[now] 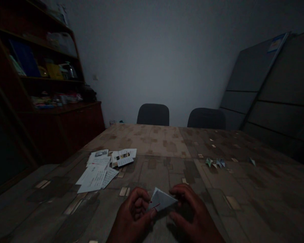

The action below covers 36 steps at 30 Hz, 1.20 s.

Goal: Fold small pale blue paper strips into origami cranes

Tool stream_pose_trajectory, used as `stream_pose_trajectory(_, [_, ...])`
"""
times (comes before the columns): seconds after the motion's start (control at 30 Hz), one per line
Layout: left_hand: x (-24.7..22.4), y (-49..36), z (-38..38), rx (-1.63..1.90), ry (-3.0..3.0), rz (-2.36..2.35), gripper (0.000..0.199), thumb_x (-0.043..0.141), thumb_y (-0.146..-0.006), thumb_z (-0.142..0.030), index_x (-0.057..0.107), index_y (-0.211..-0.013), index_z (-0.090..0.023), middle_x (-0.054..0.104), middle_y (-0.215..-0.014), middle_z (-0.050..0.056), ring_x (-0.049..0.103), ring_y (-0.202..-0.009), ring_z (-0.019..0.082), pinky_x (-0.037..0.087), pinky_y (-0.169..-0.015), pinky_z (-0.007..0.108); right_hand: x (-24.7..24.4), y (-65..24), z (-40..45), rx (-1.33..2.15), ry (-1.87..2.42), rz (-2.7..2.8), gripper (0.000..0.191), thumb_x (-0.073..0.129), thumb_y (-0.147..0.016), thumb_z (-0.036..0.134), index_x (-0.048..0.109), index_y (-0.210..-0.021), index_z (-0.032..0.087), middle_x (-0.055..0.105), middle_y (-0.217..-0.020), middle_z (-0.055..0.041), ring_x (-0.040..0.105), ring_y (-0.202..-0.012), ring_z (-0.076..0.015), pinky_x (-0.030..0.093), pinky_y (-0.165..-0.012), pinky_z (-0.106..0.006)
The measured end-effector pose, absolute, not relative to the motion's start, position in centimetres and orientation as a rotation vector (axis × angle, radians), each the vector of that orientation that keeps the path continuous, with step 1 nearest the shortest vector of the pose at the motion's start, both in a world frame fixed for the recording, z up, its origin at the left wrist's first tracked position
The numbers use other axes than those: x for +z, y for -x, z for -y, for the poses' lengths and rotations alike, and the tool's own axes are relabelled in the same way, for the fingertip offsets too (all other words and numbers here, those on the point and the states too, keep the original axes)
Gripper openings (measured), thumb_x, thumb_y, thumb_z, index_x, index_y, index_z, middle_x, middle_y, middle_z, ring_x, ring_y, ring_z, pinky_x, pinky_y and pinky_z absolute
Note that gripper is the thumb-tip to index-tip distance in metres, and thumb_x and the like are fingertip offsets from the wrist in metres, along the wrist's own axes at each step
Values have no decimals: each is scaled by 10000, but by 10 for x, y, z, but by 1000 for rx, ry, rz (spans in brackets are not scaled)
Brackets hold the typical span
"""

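A small piece of folded white paper (162,199), triangular with red marks near its lower left, is held just above the table's near edge. My left hand (135,212) pinches its left corner between the thumb and the curled fingers. On the other side, my right hand (190,212) is curved with its thumb and fingers apart. Its fingers are close to the paper's right tip; whether they touch it I cannot tell.
Loose printed sheets (95,175) and smaller cards (123,157) lie on the patterned tablecloth (152,175) at left. Small folded paper pieces (215,163) sit at right, with another piece (252,161) farther right. Two dark chairs (153,114) stand behind the table.
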<state>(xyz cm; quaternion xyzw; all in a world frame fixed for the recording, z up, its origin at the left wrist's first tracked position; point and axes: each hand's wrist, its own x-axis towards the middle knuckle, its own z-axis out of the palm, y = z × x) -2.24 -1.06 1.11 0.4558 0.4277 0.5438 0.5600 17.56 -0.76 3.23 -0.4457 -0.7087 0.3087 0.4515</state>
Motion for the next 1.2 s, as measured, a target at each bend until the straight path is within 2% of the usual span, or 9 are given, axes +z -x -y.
stream_pose_trajectory(0.27, [16, 28, 11, 1185, -1367, -1099, 36, 676, -702, -169, 651, -717, -190, 585, -606, -43, 566, -585, 141, 411, -550, 229, 31, -174, 8, 690, 1011, 1842, 94, 600, -789, 117, 641, -775, 200, 600, -852, -36, 594, -827, -201, 452, -723, -299])
stream_pose_trajectory(0.37, [14, 32, 12, 1261, -1660, -1137, 133, 673, -695, -121, 696, -778, -222, 677, -897, 31, 634, -848, 219, 474, -745, 308, 31, -174, 7, 696, 1013, 1826, 103, 582, -788, 123, 636, -748, 201, 602, -830, -36, 592, -822, -204, 447, -729, -305])
stream_pose_trajectory(0.43, [14, 34, 13, 1331, -1826, -1195, 188, 684, -706, -115, 710, -830, -254, 632, -1147, 63, 593, -1059, 273, 448, -882, 381, 30, -173, 8, 723, 1027, 1812, 93, 584, -790, 139, 633, -746, 203, 610, -841, -40, 593, -846, -212, 447, -754, -315])
stream_pose_trajectory(0.5, [15, 36, 13, 1364, -1968, -1238, 181, 687, -730, -115, 709, -825, -268, 594, -1227, 65, 558, -1126, 290, 419, -920, 414, 29, -171, 9, 775, 1048, 1790, 80, 594, -789, 151, 628, -741, 205, 621, -899, -51, 596, -906, -224, 449, -799, -329])
stream_pose_trajectory(0.73, [16, 38, 8, 1203, -1895, -998, 112, 646, -832, -204, 664, -722, -196, 681, -764, 36, 627, -755, 218, 443, -701, 324, 32, -172, 11, 864, 1048, 1853, 119, 651, -751, 174, 656, -857, 228, 602, -1242, -89, 525, -1165, -273, 412, -950, -401])
stream_pose_trajectory(0.83, [7, 34, 8, 1142, -1415, -1002, 178, 684, -803, -297, 648, -674, -179, 678, -725, 43, 620, -703, 216, 449, -640, 304, 30, -173, 8, 974, 962, 1826, 110, 664, -770, 284, 662, -860, 221, 647, -1152, -103, 572, -1086, -272, 444, -908, -411])
stream_pose_trajectory(0.97, [1, 29, 7, 1236, -1197, -920, 282, 771, -735, -392, 644, -615, -170, 690, -846, 61, 611, -780, 217, 440, -679, 292, 28, -174, 7, 1065, 899, 1833, 322, 649, -806, 518, 695, -914, 218, 637, -1152, -123, 571, -1094, -286, 441, -919, -444])
stream_pose_trajectory(1.07, [3, 29, 5, 1244, -1167, -936, 388, 802, -688, -491, 620, -589, -163, 622, -681, 12, 544, -666, 170, 408, -626, 266, 30, -172, 7, 1045, 891, 1924, 464, 767, -695, 563, 707, -995, 214, 610, -1222, -138, 536, -1141, -313, 420, -939, -455])
stream_pose_trajectory(1.2, [1, 28, 6, 1119, -1016, -937, 453, 807, -664, -549, 563, -631, -169, 569, -582, -35, 476, -565, 117, 349, -552, 226, 26, -168, 7, 1185, 935, 1681, 413, 672, -781, 586, 663, -744, 175, 655, -808, -64, 604, -796, -227, 462, -713, -337])
